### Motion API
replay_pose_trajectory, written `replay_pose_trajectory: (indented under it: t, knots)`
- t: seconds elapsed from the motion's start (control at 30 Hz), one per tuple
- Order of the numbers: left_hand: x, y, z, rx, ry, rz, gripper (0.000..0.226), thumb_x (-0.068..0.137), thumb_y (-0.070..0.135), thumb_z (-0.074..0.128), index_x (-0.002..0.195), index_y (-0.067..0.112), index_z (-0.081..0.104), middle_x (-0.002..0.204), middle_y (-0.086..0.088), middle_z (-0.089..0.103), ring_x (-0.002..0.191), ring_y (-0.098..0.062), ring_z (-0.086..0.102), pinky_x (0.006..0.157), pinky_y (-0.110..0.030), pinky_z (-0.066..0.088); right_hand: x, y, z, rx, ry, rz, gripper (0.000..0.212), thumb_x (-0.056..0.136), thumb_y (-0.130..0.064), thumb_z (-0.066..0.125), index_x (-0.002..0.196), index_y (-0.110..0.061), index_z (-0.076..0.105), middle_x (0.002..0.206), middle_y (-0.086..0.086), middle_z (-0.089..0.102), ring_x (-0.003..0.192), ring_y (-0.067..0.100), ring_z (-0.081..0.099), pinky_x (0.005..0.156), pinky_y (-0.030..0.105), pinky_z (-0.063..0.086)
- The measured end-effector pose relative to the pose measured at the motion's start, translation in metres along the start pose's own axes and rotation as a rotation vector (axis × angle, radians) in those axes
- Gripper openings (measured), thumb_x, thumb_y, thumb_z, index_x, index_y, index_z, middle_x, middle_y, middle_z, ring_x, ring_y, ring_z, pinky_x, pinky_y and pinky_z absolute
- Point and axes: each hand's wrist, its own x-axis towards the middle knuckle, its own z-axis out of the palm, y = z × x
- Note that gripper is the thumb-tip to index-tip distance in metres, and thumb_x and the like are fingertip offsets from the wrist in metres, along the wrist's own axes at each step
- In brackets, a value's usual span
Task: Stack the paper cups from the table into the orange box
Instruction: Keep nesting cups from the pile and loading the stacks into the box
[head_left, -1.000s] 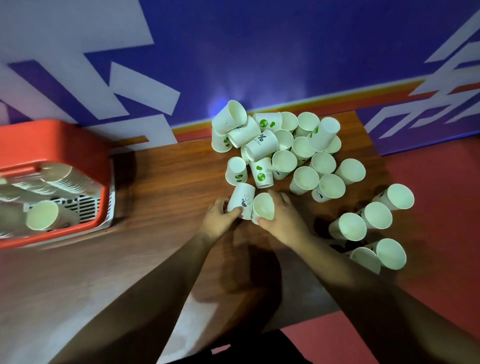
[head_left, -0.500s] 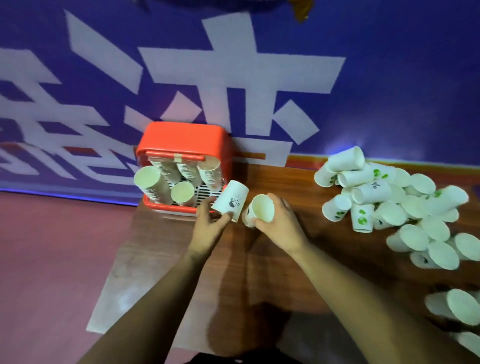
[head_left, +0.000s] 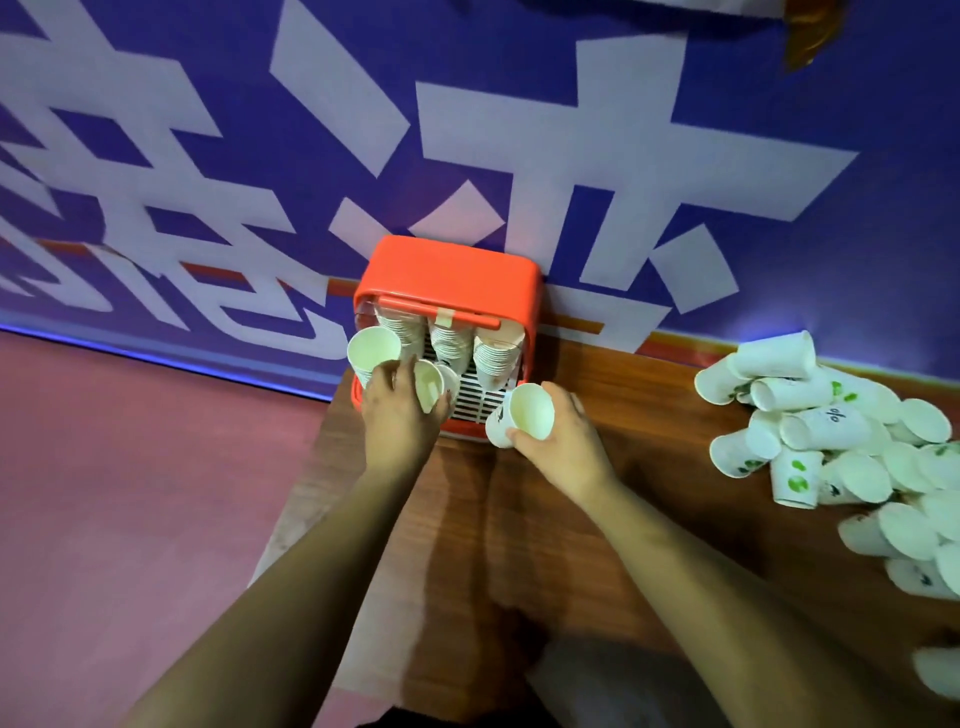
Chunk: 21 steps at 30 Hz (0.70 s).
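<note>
The orange box (head_left: 447, 270) stands at the table's far left against the wall, its open side facing me with several stacks of paper cups (head_left: 496, 358) inside. My left hand (head_left: 397, 410) is at the box's opening and grips a white paper cup (head_left: 430, 385), its mouth turned toward me, beside the leftmost stack (head_left: 374, 349). My right hand (head_left: 563, 436) holds a second paper cup (head_left: 522, 413) by its side just in front of the box's lower right corner. A loose pile of paper cups (head_left: 831, 431) lies on the table at the right.
The wooden table (head_left: 597, 519) has its left edge just beside the box, with red floor (head_left: 130, 493) beyond. A purple wall banner with white shapes (head_left: 519, 156) rises right behind the box and the pile.
Both hands carried their cups from the pile leftward to the box. My left hand has now reached into the box opening; my right hand follows, close to the box's front.
</note>
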Motion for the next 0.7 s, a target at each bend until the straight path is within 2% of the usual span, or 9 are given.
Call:
replay_pose_trajectory:
  t: [0.13,0.33,0.5,0.6,0.7]
  knots:
    - [0.011,-0.005,0.017,0.047,-0.081,0.044,0.063,0.080,0.030,0.075,0.134,0.003,0.055,0.124,-0.021,0.054,0.112,-0.041,0.051,0.094,-0.053,0.047,0.004,0.004,0.000,-0.020,0.029,0.043,0.072,0.078,-0.031,0.078,0.140,-0.022,0.042,0.141,0.001,0.044,0.121,0.021,0.049,0.090,0.026,0.039]
    - [0.031,-0.006,0.036,-0.092,-0.271,0.039,0.068,0.083,0.029,0.076,0.139,0.004,0.048,0.137,-0.015,0.047,0.124,-0.036,0.048,0.105,-0.046,0.043,0.007,0.012,-0.001,0.002,0.061,0.057,0.073,0.078,-0.032,0.079,0.140,-0.024,0.041,0.139,-0.001,0.043,0.120,0.016,0.047,0.094,0.031,0.047]
    - [0.035,-0.013,0.047,-0.086,-0.343,0.070,0.066,0.080,0.020,0.079,0.138,0.007,0.050,0.139,-0.011,0.050,0.124,-0.034,0.050,0.105,-0.042,0.042,0.012,0.015,-0.003,0.022,0.068,0.046,0.074,0.078,-0.029,0.079,0.141,-0.020,0.041,0.140,0.002,0.043,0.122,0.017,0.046,0.091,0.022,0.037]
    - [0.036,-0.016,0.052,-0.076,-0.460,0.066,0.065,0.081,0.011,0.075,0.140,0.013,0.049,0.140,-0.010,0.049,0.126,-0.032,0.050,0.105,-0.038,0.040,0.016,0.014,-0.003,0.024,0.050,0.071,0.078,0.079,-0.031,0.078,0.144,-0.019,0.036,0.141,0.003,0.043,0.124,0.020,0.046,0.090,0.023,0.036]
    - [0.036,-0.021,0.059,-0.105,-0.510,0.073,0.073,0.082,0.011,0.074,0.147,0.020,0.042,0.145,-0.010,0.046,0.123,-0.033,0.053,0.105,-0.042,0.044,0.020,0.013,-0.004,0.015,0.029,0.069,0.075,0.080,-0.031,0.077,0.141,-0.021,0.037,0.138,0.001,0.044,0.120,0.016,0.046,0.087,0.024,0.039]
